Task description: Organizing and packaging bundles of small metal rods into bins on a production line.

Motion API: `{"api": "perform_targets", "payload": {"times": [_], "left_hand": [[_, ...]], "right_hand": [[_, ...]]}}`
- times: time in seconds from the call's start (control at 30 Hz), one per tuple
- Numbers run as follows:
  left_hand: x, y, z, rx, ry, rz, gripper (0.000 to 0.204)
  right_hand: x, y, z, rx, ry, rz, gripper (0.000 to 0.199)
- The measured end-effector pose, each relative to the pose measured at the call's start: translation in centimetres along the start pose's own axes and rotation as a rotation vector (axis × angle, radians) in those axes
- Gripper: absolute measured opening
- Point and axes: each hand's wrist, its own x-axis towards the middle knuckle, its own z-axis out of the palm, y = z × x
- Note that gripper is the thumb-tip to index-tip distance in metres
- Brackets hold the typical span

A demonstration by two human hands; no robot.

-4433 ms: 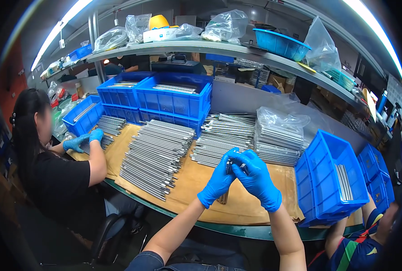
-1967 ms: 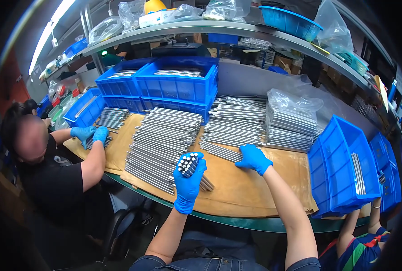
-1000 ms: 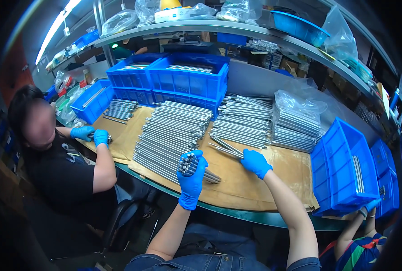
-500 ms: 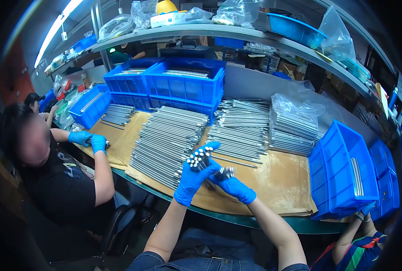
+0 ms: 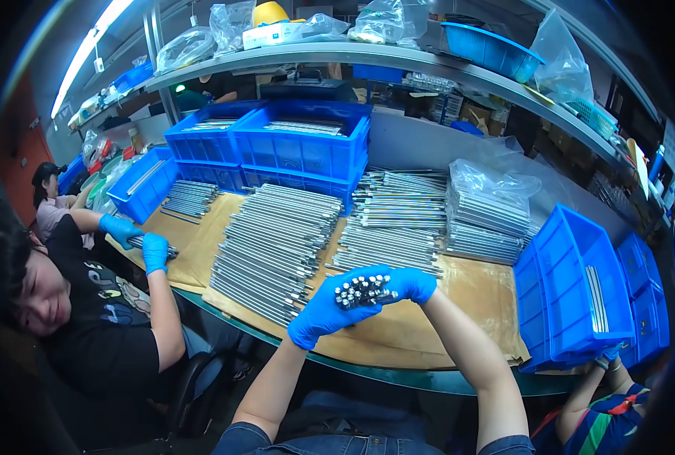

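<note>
Far left of the frame: a seated co-worker in a black shirt, blue-gloved hand (image 5: pixel 155 252) resting on a few rods at the tabletop (image 5: pixel 398 356) edge.

Left of centre: a broad pile of grey metal rods (image 5: pixel 277 246) lies in parallel rows on brown card, ends towards the worker, apparently so they can be drawn off by the handful. Behind it stand stacked blue bins (image 5: pixel 303 148) with more rods.

Centre: the left hand (image 5: pixel 324 315), gloved blue, is wrapped around a bundle of rods (image 5: pixel 364 290) held end-on, their tips facing up at the camera. The right hand (image 5: pixel 411 283) is cupped against the bundle's far side, fingers curled on it; the pose looks suited to squaring the ends level. The bundle sits above the tabletop's near edge, just in front of the pile.

Right of centre: a second rod stack (image 5: pixel 398 227) and bagged rods (image 5: pixel 489 216).

Right: an open blue crate (image 5: pixel 572 292) holding few rods. Nothing stands between hands and pile.
</note>
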Motion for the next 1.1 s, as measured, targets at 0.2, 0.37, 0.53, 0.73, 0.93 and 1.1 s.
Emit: {"api": "perform_targets", "payload": {"times": [0.2,0.37,0.53,0.73,0.93,1.1], "left_hand": [[-0.7,-2.9,-1.9,0.04,0.222,0.096,0.043],[-0.4,-3.1,-3.8,-0.157,0.407,0.043,0.043],[-1.0,-3.3,-5.4,-0.141,0.321,0.075,0.041],[-0.9,-3.0,-3.7,-0.141,0.37,0.046,0.04],[-0.2,-1.0,0.5,0.005,0.258,0.107,0.042],[0.2,-0.6,2.2,-0.231,0.083,-0.025,0.049]], "right_hand": [[3.2,0.9,1.0,0.183,-0.19,0.307,0.059],[4.2,3.3,2.6,0.248,-0.042,0.315,0.064],[5.1,4.9,4.2,0.298,0.044,0.13,0.058],[3.5,3.2,8.1,0.597,0.351,0.253,0.061],[-0.2,0.9,9.6,0.312,0.717,0.236,0.045],[-3.1,0.6,9.4,0.217,0.714,0.365,0.045]]}}
